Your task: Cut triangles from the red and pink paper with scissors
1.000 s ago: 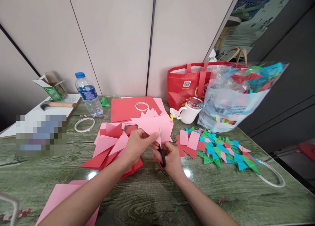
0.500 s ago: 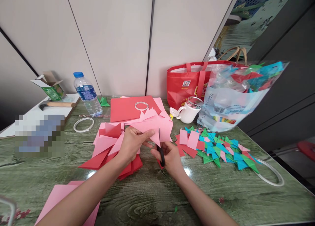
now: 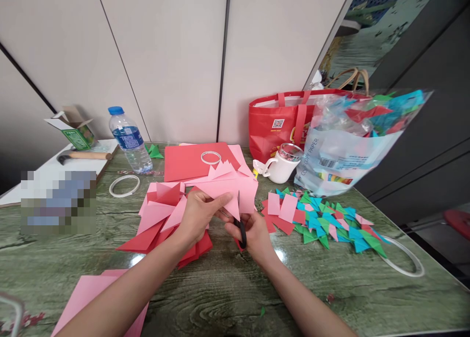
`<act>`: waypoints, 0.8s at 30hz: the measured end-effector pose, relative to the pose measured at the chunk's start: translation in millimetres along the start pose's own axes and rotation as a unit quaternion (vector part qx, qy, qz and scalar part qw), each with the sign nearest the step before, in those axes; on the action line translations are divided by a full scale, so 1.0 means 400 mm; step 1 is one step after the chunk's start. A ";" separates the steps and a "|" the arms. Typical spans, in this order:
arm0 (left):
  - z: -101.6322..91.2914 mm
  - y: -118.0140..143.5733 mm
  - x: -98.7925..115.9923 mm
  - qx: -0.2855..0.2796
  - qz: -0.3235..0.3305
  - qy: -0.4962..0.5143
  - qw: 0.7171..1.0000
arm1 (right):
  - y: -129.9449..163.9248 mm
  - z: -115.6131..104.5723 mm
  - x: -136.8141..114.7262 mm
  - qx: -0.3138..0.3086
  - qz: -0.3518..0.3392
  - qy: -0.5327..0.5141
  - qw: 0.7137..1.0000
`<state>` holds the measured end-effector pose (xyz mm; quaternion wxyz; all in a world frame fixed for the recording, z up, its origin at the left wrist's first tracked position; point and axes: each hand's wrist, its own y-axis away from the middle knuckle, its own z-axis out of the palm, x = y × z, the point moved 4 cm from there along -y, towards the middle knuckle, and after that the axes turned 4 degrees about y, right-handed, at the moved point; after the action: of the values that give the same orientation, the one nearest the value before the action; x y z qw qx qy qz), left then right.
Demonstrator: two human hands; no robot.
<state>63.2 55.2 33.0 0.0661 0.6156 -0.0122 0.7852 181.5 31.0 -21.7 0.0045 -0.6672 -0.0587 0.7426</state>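
While the left hand (image 3: 198, 210) pinches pink paper (image 3: 232, 209) in front of the mug (image 3: 281, 169) and to its left, the right hand (image 3: 257, 235) grips scissors (image 3: 243, 236), a blade against that paper, with a red bag (image 3: 265, 126) behind the mug and colored paper pieces (image 3: 325, 225) before it on the surface (image 3: 220, 298).

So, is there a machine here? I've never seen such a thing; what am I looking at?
No machine: it's a person, bare-handed, and the camera is worn on their head, looking forward and down. Their left hand holds pink paper; their right hand holds scissors, one blade showing over it. On the green table, red and pink sheets lie to the left and small colourful pieces to the right. Behind stand a water bottle, a white mug and a red bag.
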 end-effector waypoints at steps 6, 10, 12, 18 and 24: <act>0.002 0.002 0.001 0.004 0.001 0.000 1.000 | -0.002 -0.001 0.006 0.007 -0.007 -0.017 1.000; 0.005 0.003 0.002 0.003 0.002 0.011 1.000 | -0.002 -0.003 0.012 0.021 -0.003 -0.008 1.000; 0.006 0.004 0.002 -0.002 0.002 0.013 1.000 | -0.002 -0.004 0.013 0.024 -0.003 -0.003 1.000; 0.005 0.004 -0.001 -0.006 0.001 0.023 1.000 | -0.002 -0.003 0.010 0.035 0.012 0.001 0.999; 0.007 0.004 0.004 -0.012 -0.003 0.012 1.000 | -0.001 -0.005 0.008 0.055 0.046 0.017 0.997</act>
<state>65.3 53.5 35.3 0.0756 0.6055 -0.0191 0.7921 183.2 31.9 -25.0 0.0083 -0.6808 0.0130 0.7323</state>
